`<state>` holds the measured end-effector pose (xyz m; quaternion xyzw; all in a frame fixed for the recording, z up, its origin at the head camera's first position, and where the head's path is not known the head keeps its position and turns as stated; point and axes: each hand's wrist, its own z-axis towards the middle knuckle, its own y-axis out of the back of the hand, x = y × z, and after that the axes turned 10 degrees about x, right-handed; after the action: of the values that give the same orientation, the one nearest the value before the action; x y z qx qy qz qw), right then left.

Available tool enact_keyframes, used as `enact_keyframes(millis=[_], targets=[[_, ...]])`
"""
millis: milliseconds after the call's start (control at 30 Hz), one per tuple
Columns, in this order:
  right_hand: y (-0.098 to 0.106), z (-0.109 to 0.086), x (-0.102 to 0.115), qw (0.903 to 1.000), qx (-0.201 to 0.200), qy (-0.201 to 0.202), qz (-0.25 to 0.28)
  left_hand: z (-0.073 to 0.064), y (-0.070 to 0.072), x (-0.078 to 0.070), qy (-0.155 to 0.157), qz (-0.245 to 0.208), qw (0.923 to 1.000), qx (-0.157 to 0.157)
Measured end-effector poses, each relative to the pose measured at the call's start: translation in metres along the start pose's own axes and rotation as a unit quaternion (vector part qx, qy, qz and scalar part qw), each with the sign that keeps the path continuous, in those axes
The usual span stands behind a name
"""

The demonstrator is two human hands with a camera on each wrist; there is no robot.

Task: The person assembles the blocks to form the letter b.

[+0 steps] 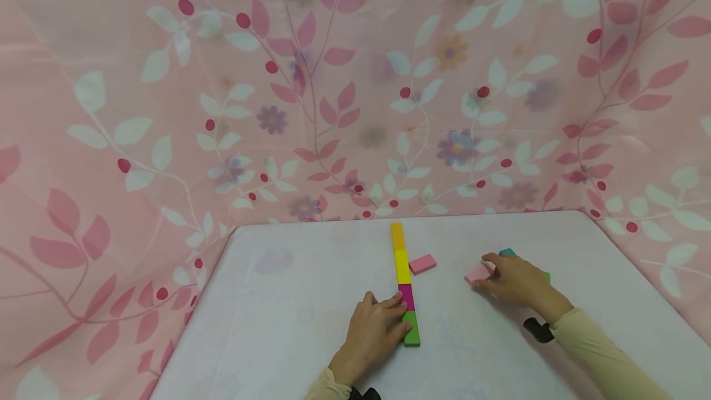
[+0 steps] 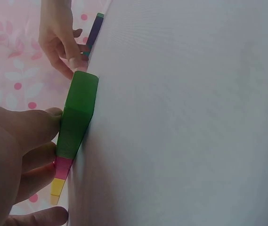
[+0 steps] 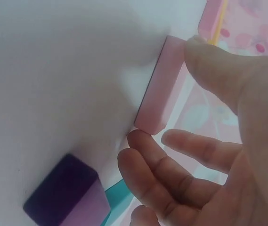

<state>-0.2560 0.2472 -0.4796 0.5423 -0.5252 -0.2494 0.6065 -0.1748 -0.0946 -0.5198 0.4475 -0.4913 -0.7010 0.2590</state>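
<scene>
Loosely bent, the fingers of my left hand [image 1: 373, 331] rest along the near part of a row, index on the magenta block [image 1: 408, 302], thumb against the green block [image 1: 411, 338], gripping neither. My right hand [image 1: 521, 283] pinches a light pink block [image 1: 478, 275] by its ends, thumb and fingers parted by its length; its long axis runs mostly sideways, right end slightly farther off. The row points away from me, leaning a little left: green nearest, then magenta, the yellow block [image 1: 402, 266] and the orange block [image 1: 397, 236], end to end. Just right of yellow, a second pink block [image 1: 423, 264] slants, its right end farther. Beyond my right fingers shows a teal block [image 1: 507, 252]. All this is over a white table [image 1: 289, 313].
</scene>
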Motion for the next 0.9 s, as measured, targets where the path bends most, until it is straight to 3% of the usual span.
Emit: enact_keyframes(millis=[167,900], targets=[[-0.002,0.003,0.002,1.0000,0.004,-0.008,-0.002,0.000,0.000,0.000,0.002,-0.004,1.0000,0.004],[-0.012,0.013,0.012,0.9981,-0.052,-0.031,-0.015,0.001,-0.001,0.002,0.010,-0.005,0.9999,0.011]])
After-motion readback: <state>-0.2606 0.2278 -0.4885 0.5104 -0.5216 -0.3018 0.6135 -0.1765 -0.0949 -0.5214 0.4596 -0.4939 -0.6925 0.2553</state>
